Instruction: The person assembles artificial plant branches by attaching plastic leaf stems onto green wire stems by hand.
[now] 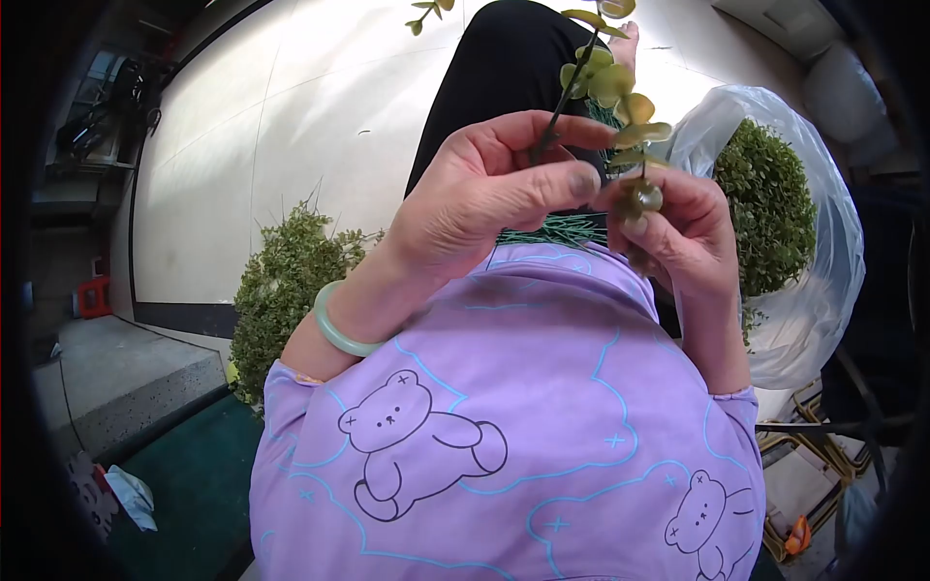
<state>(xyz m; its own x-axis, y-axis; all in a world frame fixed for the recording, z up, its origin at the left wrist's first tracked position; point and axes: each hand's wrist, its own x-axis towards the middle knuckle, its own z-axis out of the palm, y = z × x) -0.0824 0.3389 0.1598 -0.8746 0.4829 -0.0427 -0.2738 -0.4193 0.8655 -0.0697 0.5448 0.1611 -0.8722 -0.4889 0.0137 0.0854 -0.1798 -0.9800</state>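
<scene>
A leafy sprig point(608, 83) with round yellow-green leaves and a dark stem is held up in front of my chest. My left hand point(484, 184) is closed on its stem, thumb and index finger pinching toward the right. Close beside it, my right hand point(686, 225) pinches the lower end, where a few rounded leaves show between thumb and fingers. Exactly where the two pieces meet is hidden by the fingers. Thin green stems point(554, 230) lie in a bundle on my lap, just below the hands.
At right stands a clear plastic bag point(835, 315) with a bushy mass of small-leaved greenery point(770, 213) in it. Another leafy heap point(291, 286) is by my left forearm. Pale floor tiles point(320, 107) lie ahead, a stone step point(136, 378) at left, a red stool point(94, 296) beyond.
</scene>
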